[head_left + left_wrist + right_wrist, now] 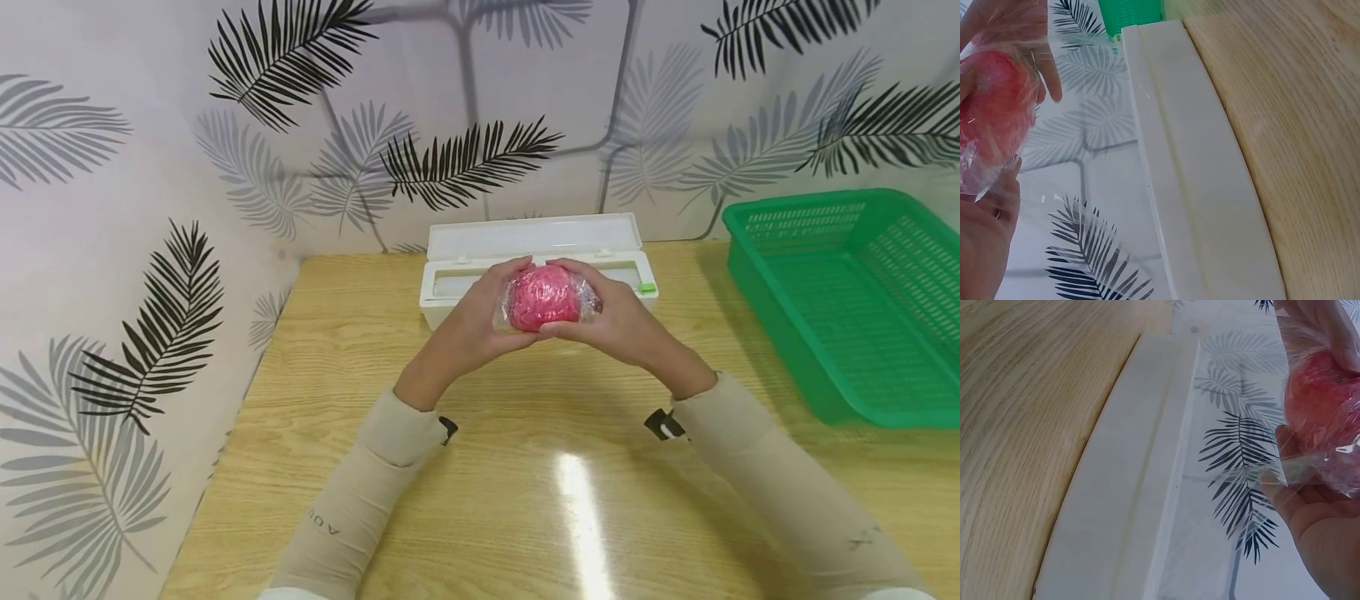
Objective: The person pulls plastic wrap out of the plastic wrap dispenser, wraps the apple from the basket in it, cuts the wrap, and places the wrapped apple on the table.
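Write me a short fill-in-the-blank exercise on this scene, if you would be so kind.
1. Besides the left hand, the ____ hand also grips the pink item.
2. The lid of the white box stands ____.
3. The basket on the table is coloured ____.

Missing words: right; open; green.

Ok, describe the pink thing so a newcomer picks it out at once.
On the table, find the open white box by the wall. Overlapping it in the head view, held between the left grip and right grip, is a pink ball. Clear film wraps it, and its strong pink sets it apart from the white box and green basket.
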